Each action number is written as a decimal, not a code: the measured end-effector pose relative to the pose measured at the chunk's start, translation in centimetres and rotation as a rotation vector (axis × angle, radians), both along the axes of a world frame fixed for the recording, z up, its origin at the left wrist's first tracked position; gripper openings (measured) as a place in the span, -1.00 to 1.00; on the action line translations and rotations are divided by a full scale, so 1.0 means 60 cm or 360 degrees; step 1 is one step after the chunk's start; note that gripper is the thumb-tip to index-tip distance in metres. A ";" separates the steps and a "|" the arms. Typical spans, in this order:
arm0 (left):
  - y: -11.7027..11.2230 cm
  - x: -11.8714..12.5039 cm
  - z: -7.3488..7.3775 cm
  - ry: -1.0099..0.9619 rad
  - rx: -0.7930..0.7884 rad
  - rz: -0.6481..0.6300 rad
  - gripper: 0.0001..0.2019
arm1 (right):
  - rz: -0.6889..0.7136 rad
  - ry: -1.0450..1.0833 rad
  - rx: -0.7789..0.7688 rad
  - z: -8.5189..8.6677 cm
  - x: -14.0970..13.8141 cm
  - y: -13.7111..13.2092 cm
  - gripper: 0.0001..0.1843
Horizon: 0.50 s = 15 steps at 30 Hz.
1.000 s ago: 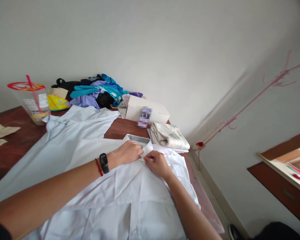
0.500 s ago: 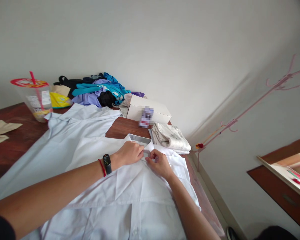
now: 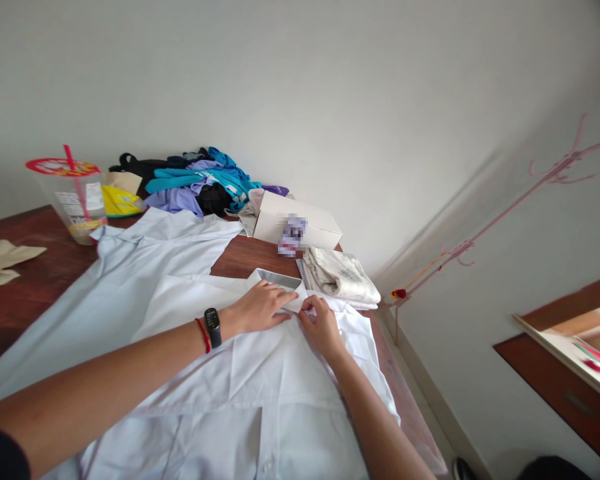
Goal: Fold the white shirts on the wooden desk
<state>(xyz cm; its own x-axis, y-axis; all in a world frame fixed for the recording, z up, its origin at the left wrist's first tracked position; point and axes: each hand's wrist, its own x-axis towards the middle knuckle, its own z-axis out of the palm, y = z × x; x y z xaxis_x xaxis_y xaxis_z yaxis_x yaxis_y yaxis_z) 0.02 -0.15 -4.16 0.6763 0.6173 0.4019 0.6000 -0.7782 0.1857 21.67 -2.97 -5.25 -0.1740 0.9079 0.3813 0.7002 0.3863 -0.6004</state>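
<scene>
On the dark wooden tabletop (image 3: 240, 257) lay one white shirt (image 3: 250, 373), length running away from the person, its collar (image 3: 280, 278) at the far end, touched by left hand (image 3: 265, 308), fingers extended, and right hand (image 3: 321, 328), fingers curled, grip on cloth unclear.

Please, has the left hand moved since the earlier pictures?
Yes. Judged against the white box, the left hand has stretched its fingers rightward, over the shirt collar.
</scene>
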 end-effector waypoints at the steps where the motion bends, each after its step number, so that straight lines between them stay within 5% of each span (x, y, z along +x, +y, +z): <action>1: 0.001 0.001 -0.003 -0.0014 -0.0013 -0.0004 -0.56 | -0.0010 0.0002 0.0035 0.001 0.001 0.001 -0.97; 7: 0.000 0.013 -0.011 -0.0041 -0.0086 -0.0006 -0.53 | -0.0068 -0.0105 0.0185 0.006 0.001 0.001 -0.91; 15: 0.005 0.000 0.014 0.0057 -0.0298 -0.0172 -0.36 | 0.0015 -0.0117 0.0065 0.007 -0.006 -0.007 -0.77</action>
<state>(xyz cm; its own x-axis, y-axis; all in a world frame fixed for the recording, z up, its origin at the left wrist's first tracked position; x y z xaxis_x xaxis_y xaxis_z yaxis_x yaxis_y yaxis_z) 0.02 0.17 -3.34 0.7543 0.6022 0.2615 0.5238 -0.7922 0.3133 21.33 -3.40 -4.83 -0.2115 0.8899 0.4041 0.7379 0.4165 -0.5310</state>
